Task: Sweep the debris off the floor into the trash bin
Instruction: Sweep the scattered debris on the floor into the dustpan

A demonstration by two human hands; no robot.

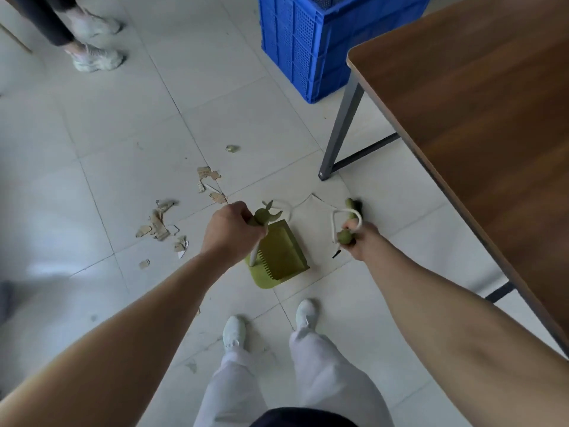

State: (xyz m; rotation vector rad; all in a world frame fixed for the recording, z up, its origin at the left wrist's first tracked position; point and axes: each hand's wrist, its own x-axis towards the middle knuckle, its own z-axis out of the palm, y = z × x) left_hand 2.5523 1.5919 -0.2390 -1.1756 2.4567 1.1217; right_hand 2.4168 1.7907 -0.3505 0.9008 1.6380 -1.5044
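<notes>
The left hand (229,231) is clenched round the handle of a green dustpan (278,257) standing on the tiled floor (107,143); the right hand (358,238) grasps the green broom handle (346,235). Torn cardboard scraps (157,224) lie left of the dustpan, near it. A blue crate (301,44) stands beside the worktop (477,118)

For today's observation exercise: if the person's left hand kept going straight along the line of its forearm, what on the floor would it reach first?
Probably the cardboard scraps beyond the left hand, which grips the dustpan handle. Depth is uncertain.
</notes>
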